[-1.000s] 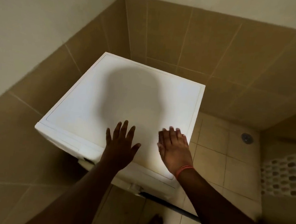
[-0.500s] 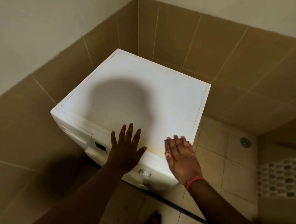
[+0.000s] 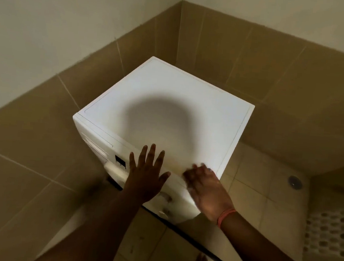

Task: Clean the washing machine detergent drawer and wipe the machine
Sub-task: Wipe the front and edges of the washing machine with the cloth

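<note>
White washer (image 3: 169, 109) in a tiled corner, on the floor (image 3: 250, 180). Left hand (image 3: 145, 176), fingers spread flat, and right hand (image 3: 205, 190) (blurred, fingers straight) lie at its front top edge, holding nothing.

We count one white washing machine (image 3: 168, 113). At its near front edge we see two hands: the left hand (image 3: 144, 178) and the right hand (image 3: 207, 191). Right of it, one floor drain (image 3: 295, 181); one wristband (image 3: 224, 216).
</note>
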{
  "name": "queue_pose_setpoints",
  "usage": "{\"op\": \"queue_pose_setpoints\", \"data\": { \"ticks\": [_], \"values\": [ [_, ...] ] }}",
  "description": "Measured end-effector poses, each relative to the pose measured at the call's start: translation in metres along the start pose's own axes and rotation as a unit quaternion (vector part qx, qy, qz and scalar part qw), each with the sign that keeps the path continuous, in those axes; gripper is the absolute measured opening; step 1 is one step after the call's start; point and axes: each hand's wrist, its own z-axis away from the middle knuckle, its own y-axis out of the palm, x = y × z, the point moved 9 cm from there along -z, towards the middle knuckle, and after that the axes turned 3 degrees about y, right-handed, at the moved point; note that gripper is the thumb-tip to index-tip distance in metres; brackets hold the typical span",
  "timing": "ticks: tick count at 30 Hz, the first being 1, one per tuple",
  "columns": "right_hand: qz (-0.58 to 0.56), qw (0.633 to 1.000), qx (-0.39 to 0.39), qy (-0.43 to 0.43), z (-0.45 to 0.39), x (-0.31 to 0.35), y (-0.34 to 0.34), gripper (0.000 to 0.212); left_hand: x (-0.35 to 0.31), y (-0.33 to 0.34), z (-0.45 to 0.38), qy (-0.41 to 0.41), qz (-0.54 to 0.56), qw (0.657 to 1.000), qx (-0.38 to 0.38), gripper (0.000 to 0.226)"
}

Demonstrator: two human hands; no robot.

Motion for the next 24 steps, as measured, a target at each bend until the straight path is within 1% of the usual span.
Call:
{"op": "queue_pose_setpoints", "data": {
  "ticks": [2,3,4,5,6,7,9,10,11,13,14,15,17,18,19,20,21,22,23,24],
  "values": [
    [0.02,0.993,0.018,-0.115,0.004,0.021,0.008,0.054,-0.009,-0.003,-0.004,-0.022,0.002,1.0,-0.005,0.078],
    [0.029,0.991,0.022,-0.128,0.001,0.014,0.008,0.055,-0.014,-0.004,-0.007,-0.037,-0.001,0.999,-0.006,0.077],
    [0.022,0.994,0.022,-0.102,-0.005,-0.004,0.006,0.055,-0.02,-0.006,-0.01,-0.052,-0.008,0.999,-0.008,0.076],
    [0.006,0.998,0.007,-0.059,-0.011,-0.023,0.001,0.055,-0.027,-0.007,-0.013,-0.063,-0.016,0.998,-0.012,0.075],
    [-0.005,0.999,-0.009,-0.039,-0.013,-0.032,-0.005,0.055,-0.034,-0.009,-0.016,-0.073,-0.016,0.997,-0.016,0.074],
    [-0.02,0.997,-0.01,-0.072,-0.01,-0.027,-0.005,0.054,-0.042,-0.011,-0.018,-0.085,-0.01,0.996,-0.023,0.075],
    [-0.012,0.975,-0.002,-0.222,0.014,0.003,-0.001,0.047,-0.058,-0.016,-0.021,-0.109,0.016,0.993,-0.045,0.074],
    [0.005,0.964,-0.013,-0.267,0.02,0.004,-0.002,0.045,-0.066,-0.018,-0.021,-0.119,0.026,0.991,-0.053,0.073],
    [0.015,0.965,-0.014,-0.261,0.014,-0.007,-0.004,0.044,-0.072,-0.02,-0.021,-0.126,0.03,0.99,-0.057,0.073],
    [0.01,0.989,-0.023,-0.143,-0.012,-0.052,-0.01,0.049,-0.088,-0.023,-0.02,-0.129,0.023,0.99,-0.057,0.075],
    [0.016,0.994,-0.022,-0.107,-0.018,-0.064,-0.01,0.051,-0.094,-0.024,-0.018,-0.129,0.021,0.99,-0.056,0.078],
    [0.017,0.992,-0.007,-0.129,-0.017,-0.061,-0.006,0.052,-0.098,-0.026,-0.015,-0.129,0.022,0.99,-0.054,0.082],
    [0.02,0.967,0.015,-0.255,0.0,-0.032,0.002,0.05,-0.1,-0.025,-0.012,-0.14,0.023,0.989,-0.039,0.089],
    [0.026,0.956,0.007,-0.292,0.005,-0.028,-0.001,0.049,-0.1,-0.024,-0.011,-0.149,0.024,0.988,-0.031,0.09],
    [0.032,0.958,-0.005,-0.286,-0.001,-0.036,-0.005,0.048,-0.099,-0.024,-0.011,-0.157,0.025,0.987,-0.026,0.089],
    [0.029,0.971,-0.028,-0.235,-0.014,-0.053,-0.01,0.047,-0.099,-0.024,-0.01,-0.163,0.025,0.986,-0.021,0.086],
    [0.017,0.985,-0.049,-0.164,-0.024,-0.072,-0.017,0.048,-0.099,-0.025,-0.01,-0.168,0.025,0.985,-0.017,0.082],
    [0.012,0.99,-0.054,-0.129,-0.028,-0.081,-0.019,0.05,-0.098,-0.024,-0.009,-0.172,0.024,0.985,-0.013,0.079],
    [0.01,0.987,-0.038,-0.155,-0.026,-0.076,-0.015,0.051,-0.097,-0.023,-0.008,-0.175,0.022,0.984,-0.011,0.077],
    [0.014,0.976,-0.025,-0.217,-0.02,-0.065,-0.009,0.051,-0.096,-0.022,-0.007,-0.177,0.022,0.984,-0.01,0.076]
  ]
}}
